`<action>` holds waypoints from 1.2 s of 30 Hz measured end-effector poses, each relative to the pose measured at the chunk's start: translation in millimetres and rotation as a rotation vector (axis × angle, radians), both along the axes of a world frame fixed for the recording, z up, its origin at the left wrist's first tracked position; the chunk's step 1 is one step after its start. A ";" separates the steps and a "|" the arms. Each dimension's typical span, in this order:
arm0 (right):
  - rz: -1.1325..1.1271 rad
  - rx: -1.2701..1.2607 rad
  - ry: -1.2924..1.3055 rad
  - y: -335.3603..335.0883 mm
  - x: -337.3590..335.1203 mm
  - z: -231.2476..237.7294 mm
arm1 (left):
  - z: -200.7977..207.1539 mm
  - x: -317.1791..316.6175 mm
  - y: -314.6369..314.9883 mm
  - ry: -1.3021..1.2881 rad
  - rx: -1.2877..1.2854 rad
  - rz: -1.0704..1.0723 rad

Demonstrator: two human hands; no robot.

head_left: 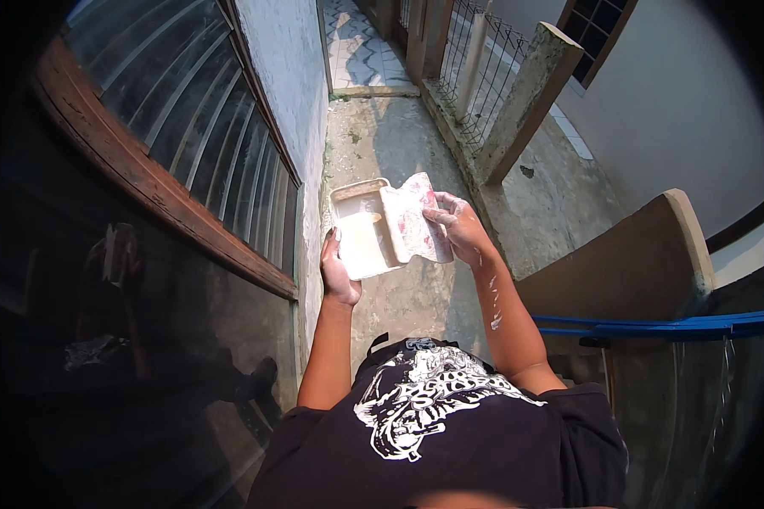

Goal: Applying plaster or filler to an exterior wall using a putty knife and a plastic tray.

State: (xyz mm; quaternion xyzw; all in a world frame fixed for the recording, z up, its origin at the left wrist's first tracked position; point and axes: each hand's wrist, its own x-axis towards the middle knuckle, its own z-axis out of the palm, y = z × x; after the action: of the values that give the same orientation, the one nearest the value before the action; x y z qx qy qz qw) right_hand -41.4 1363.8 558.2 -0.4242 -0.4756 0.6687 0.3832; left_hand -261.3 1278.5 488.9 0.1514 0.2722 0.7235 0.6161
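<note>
My left hand (339, 278) grips the near left side of a shallow, off-white rectangular tray (361, 185), thumb up on its wall. White, paint-like stuff (361, 240) covers much of the tray's inside. In my right hand (462, 227) is a wavy-edged, white-smeared piece (416, 222) with pink marks; whether it is cloth, sponge or card I cannot tell. Thumb and fingers pinch its right side. Its left edge overlaps the right side of the tray. White smears mark my right hand and forearm.
A wood-framed louvred window (187, 102) and a dark glossy panel (102, 365) stand close on my left. A concrete path (373, 144) leads to patterned tiles (361, 47). On the right are a concrete post (530, 102), wire fence (484, 59), brown board (624, 250) and blue rail (654, 325).
</note>
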 end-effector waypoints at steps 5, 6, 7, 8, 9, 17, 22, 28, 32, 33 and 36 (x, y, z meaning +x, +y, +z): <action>-0.045 -0.035 0.083 2.5 11.9 -5.3 | 8.5 -3.0 -0.6 0.043 0.001 -0.043; -0.059 -0.063 0.152 1.4 13.0 -4.2 | 7.3 -5.0 -0.4 0.029 -0.009 -0.062; -0.072 -0.090 0.221 0.0 13.4 -2.9 | 6.1 -6.4 0.3 0.016 -0.019 -0.082; -0.076 -0.088 0.224 -1.6 12.8 -2.0 | 4.4 -6.7 1.6 0.019 -0.017 -0.085; -0.074 -0.094 0.311 -3.5 11.7 -1.2 | 2.8 -6.4 2.9 0.035 -0.027 -0.092; -0.048 -0.067 0.319 -5.8 4.4 -6.4 | 10.2 -7.7 -0.2 0.017 -0.056 -0.189; -0.072 -0.052 0.161 -4.2 3.7 -19.3 | 13.4 -21.9 -9.9 0.003 -0.086 -0.211; -0.005 -0.106 0.462 -3.0 -5.3 -30.0 | -7.2 -39.7 -19.1 0.036 -0.096 -0.183; 0.084 -0.153 0.462 -3.8 -23.6 -36.5 | -28.6 -53.4 -24.9 0.059 -0.171 -0.155; 0.151 -0.145 0.409 -4.7 -27.0 -34.4 | -33.1 -56.4 -26.2 0.070 -0.195 -0.167; 0.189 -0.189 0.234 6.3 -39.2 -50.4 | -45.3 -60.5 -31.1 0.036 -0.260 -0.168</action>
State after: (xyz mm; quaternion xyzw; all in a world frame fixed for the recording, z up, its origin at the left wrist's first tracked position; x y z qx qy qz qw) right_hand -80.6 1370.1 507.7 -0.3309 -0.4004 0.7884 0.3296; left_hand -321.8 1247.5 443.6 0.1056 0.3610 0.6250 0.6840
